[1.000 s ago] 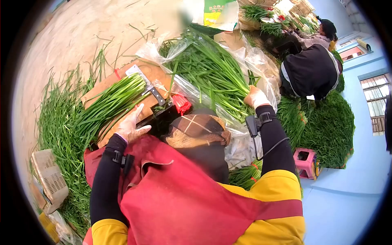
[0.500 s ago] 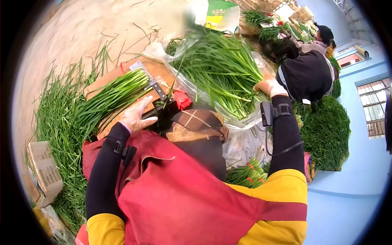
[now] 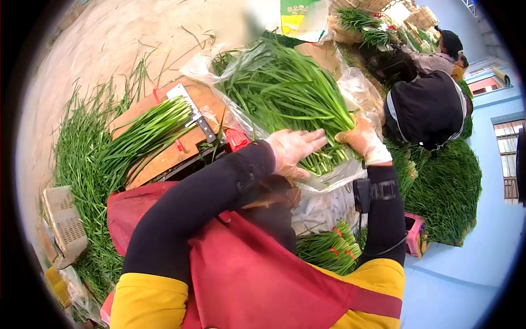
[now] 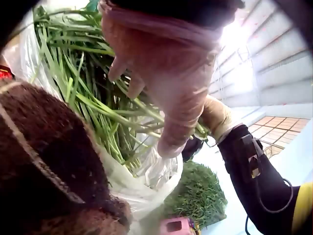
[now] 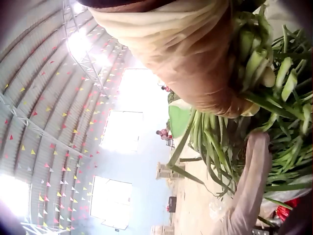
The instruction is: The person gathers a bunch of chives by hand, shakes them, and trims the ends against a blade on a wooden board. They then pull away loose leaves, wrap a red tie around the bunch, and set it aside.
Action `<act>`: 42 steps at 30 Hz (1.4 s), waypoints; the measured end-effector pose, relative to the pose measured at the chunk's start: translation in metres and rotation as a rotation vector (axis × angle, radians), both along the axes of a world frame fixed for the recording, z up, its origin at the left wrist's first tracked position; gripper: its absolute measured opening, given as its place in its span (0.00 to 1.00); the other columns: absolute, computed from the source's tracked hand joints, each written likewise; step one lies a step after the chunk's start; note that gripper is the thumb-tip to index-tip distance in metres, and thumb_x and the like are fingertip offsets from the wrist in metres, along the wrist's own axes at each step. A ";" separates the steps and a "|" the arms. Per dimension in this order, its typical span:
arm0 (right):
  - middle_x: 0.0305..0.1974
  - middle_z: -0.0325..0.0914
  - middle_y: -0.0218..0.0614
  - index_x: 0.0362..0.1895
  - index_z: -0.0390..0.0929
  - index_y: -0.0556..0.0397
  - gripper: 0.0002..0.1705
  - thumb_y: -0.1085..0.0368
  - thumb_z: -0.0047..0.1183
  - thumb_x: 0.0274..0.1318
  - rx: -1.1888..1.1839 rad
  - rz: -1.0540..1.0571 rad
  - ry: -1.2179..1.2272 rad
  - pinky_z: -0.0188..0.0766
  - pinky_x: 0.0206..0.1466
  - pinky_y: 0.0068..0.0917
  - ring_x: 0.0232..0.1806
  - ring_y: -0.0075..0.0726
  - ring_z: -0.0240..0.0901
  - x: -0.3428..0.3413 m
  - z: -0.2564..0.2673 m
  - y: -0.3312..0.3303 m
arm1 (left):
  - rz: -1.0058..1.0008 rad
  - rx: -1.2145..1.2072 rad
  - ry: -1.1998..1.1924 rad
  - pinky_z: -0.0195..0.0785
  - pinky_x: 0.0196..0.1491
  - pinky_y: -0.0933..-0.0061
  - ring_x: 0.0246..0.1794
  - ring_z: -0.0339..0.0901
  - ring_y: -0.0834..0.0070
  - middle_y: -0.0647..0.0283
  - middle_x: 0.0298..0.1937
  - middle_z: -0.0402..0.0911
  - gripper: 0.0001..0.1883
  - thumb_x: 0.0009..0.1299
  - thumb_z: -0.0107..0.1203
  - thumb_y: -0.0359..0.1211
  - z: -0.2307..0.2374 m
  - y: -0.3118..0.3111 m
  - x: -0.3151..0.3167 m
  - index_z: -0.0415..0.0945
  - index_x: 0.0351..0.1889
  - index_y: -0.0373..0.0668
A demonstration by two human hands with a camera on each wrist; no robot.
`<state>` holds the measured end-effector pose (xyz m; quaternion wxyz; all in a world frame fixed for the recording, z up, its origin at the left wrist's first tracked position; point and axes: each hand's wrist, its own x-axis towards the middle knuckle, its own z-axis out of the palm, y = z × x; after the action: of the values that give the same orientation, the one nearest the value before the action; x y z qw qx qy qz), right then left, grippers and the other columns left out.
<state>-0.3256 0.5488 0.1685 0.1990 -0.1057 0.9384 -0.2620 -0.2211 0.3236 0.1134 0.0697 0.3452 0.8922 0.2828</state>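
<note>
In clear plastic lies a big heap of long green garlic chives point(image 3: 285, 88), white-green stalk ends toward me. My right hand point(image 3: 366, 141), in a thin clear glove, grips stalks at the heap's right edge; in the right wrist view its fingers curl round the stalks point(image 5: 254, 58). Also gloved, my left hand point(image 3: 296, 151) reaches across over the near stalk ends with fingers extended, pointing toward the right hand. The left wrist view shows its thumb hanging apart from the fingers, close over the stalks point(image 4: 115, 117).
On the left, a wooden board point(image 3: 156, 164) carries a cleaver point(image 3: 189, 107) and a pile of trimmed chives point(image 3: 148, 129). Red bands point(image 3: 236, 139) sit beside it. Banded bundles point(image 3: 331, 249) lie near my lap. Loose chives surround a plastic basket point(image 3: 64, 219). Other people point(image 3: 424, 109) sit at right.
My left hand has left the board side and swung right, over the stalk ends near the right hand. The right hand moved right, then slightly nearer me, still gripping chives.
</note>
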 end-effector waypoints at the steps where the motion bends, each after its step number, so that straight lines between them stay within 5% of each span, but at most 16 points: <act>1: 0.45 0.81 0.50 0.61 0.66 0.65 0.43 0.62 0.65 0.37 -0.036 -0.033 -0.038 0.72 0.51 0.30 0.46 0.40 0.78 -0.005 -0.018 0.011 | -0.009 -0.025 0.022 0.57 0.66 0.48 0.71 0.58 0.53 0.52 0.74 0.54 0.50 0.57 0.62 0.52 0.000 0.009 -0.005 0.49 0.74 0.45; 4: 0.46 0.81 0.46 0.61 0.67 0.61 0.39 0.65 0.64 0.40 -0.154 -0.010 -0.122 0.72 0.51 0.26 0.46 0.37 0.78 0.009 -0.008 0.005 | -0.035 -0.047 -0.117 0.60 0.66 0.54 0.67 0.63 0.51 0.49 0.70 0.61 0.49 0.56 0.63 0.52 -0.008 0.028 -0.024 0.51 0.72 0.43; 6: 0.44 0.81 0.41 0.58 0.69 0.61 0.35 0.69 0.62 0.41 -0.250 -0.015 -0.156 0.72 0.49 0.25 0.44 0.32 0.77 0.015 -0.014 0.005 | 0.001 -0.128 -0.085 0.71 0.51 0.60 0.52 0.77 0.55 0.50 0.53 0.78 0.46 0.57 0.63 0.48 -0.018 0.034 -0.030 0.55 0.70 0.41; 9: 0.46 0.80 0.38 0.59 0.70 0.60 0.34 0.73 0.62 0.42 -0.237 -0.020 -0.140 0.71 0.52 0.25 0.47 0.30 0.75 0.026 -0.016 0.003 | -0.051 -0.087 0.014 0.71 0.50 0.60 0.49 0.78 0.54 0.49 0.46 0.80 0.45 0.58 0.62 0.50 -0.068 0.049 -0.043 0.55 0.70 0.40; 13: 0.49 0.78 0.39 0.62 0.67 0.61 0.38 0.72 0.62 0.41 -0.156 0.000 -0.036 0.70 0.54 0.26 0.49 0.30 0.74 0.024 -0.022 0.015 | -0.164 -0.459 -0.223 0.71 0.50 0.60 0.53 0.77 0.58 0.54 0.48 0.80 0.38 0.61 0.59 0.52 -0.071 0.062 -0.038 0.64 0.66 0.44; 15: 0.50 0.78 0.39 0.62 0.66 0.62 0.39 0.72 0.62 0.41 -0.193 0.010 -0.025 0.70 0.54 0.25 0.49 0.29 0.73 0.020 -0.005 0.019 | -0.149 -0.438 -0.220 0.72 0.50 0.59 0.52 0.77 0.57 0.53 0.48 0.80 0.38 0.61 0.58 0.54 -0.074 0.062 -0.034 0.65 0.65 0.44; 17: 0.50 0.78 0.51 0.63 0.66 0.60 0.39 0.66 0.60 0.41 -0.188 0.037 -0.011 0.69 0.57 0.32 0.53 0.45 0.76 0.012 0.022 0.019 | -0.098 -0.391 -0.212 0.72 0.48 0.57 0.50 0.77 0.55 0.52 0.47 0.79 0.37 0.62 0.56 0.57 -0.076 0.059 -0.031 0.66 0.63 0.44; 19: 0.46 0.80 0.50 0.60 0.68 0.59 0.37 0.66 0.60 0.41 -0.086 0.156 0.222 0.71 0.54 0.32 0.49 0.46 0.78 0.003 0.041 0.032 | -0.085 -0.415 -0.250 0.72 0.48 0.57 0.50 0.77 0.55 0.52 0.48 0.79 0.37 0.63 0.55 0.57 -0.070 0.057 -0.029 0.66 0.64 0.44; 21: 0.47 0.80 0.50 0.61 0.69 0.58 0.36 0.68 0.59 0.42 0.066 0.205 0.350 0.72 0.53 0.31 0.48 0.44 0.79 0.003 0.082 0.030 | -0.073 -0.393 -0.224 0.72 0.48 0.56 0.51 0.77 0.55 0.52 0.48 0.78 0.38 0.62 0.56 0.57 -0.082 0.059 -0.028 0.65 0.65 0.45; 23: 0.49 0.80 0.43 0.63 0.67 0.59 0.38 0.75 0.58 0.41 -0.007 0.182 0.366 0.68 0.56 0.25 0.50 0.26 0.74 0.009 0.124 0.024 | -0.067 -0.387 -0.232 0.72 0.48 0.56 0.51 0.77 0.54 0.52 0.48 0.78 0.38 0.62 0.56 0.57 -0.079 0.056 -0.029 0.65 0.65 0.45; 31: 0.49 0.78 0.32 0.63 0.67 0.57 0.36 0.81 0.55 0.44 -0.118 0.022 0.406 0.68 0.55 0.21 0.49 0.23 0.73 0.029 0.252 0.035 | -0.092 -0.407 -0.298 0.73 0.49 0.56 0.52 0.78 0.54 0.51 0.51 0.79 0.38 0.63 0.56 0.55 -0.076 0.055 -0.027 0.63 0.67 0.45; 36: 0.39 0.77 0.30 0.55 0.71 0.59 0.29 0.79 0.54 0.43 -0.058 0.043 0.583 0.71 0.43 0.22 0.38 0.24 0.72 0.018 0.275 0.033 | -0.015 -0.273 -0.301 0.71 0.51 0.59 0.51 0.78 0.56 0.50 0.49 0.80 0.33 0.67 0.51 0.55 -0.046 0.033 -0.015 0.63 0.68 0.53; 37: 0.38 0.77 0.30 0.54 0.72 0.60 0.28 0.80 0.53 0.43 -0.246 0.019 0.520 0.71 0.40 0.21 0.35 0.23 0.72 0.022 0.274 0.025 | -0.011 -0.277 -0.286 0.71 0.51 0.59 0.51 0.78 0.56 0.50 0.49 0.80 0.33 0.67 0.51 0.55 -0.037 0.027 -0.015 0.63 0.68 0.53; 39: 0.37 0.77 0.30 0.55 0.71 0.60 0.28 0.81 0.53 0.44 -0.305 0.059 0.528 0.71 0.38 0.20 0.33 0.23 0.72 0.027 0.277 0.017 | 0.075 -0.392 -0.165 0.71 0.50 0.58 0.49 0.79 0.58 0.55 0.47 0.82 0.28 0.69 0.47 0.56 -0.020 0.014 -0.016 0.72 0.61 0.52; 41: 0.37 0.77 0.30 0.56 0.71 0.60 0.29 0.80 0.54 0.44 -0.281 0.044 0.524 0.71 0.38 0.20 0.33 0.23 0.72 0.021 0.271 0.012 | 0.202 -0.419 -0.134 0.73 0.44 0.58 0.40 0.81 0.58 0.56 0.33 0.83 0.27 0.69 0.44 0.59 0.015 -0.008 -0.005 0.84 0.36 0.48; 42: 0.37 0.77 0.30 0.57 0.71 0.60 0.29 0.80 0.55 0.45 -0.257 0.028 0.524 0.71 0.37 0.20 0.33 0.22 0.72 0.018 0.270 0.009 | 0.226 -0.419 -0.123 0.73 0.42 0.59 0.38 0.81 0.58 0.56 0.32 0.83 0.28 0.68 0.45 0.59 0.021 -0.016 0.000 0.84 0.35 0.47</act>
<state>-0.3071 0.5574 0.4384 -0.0616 -0.2070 0.9153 -0.3399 -0.2212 0.3079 0.1343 0.1619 0.2034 0.9584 0.1182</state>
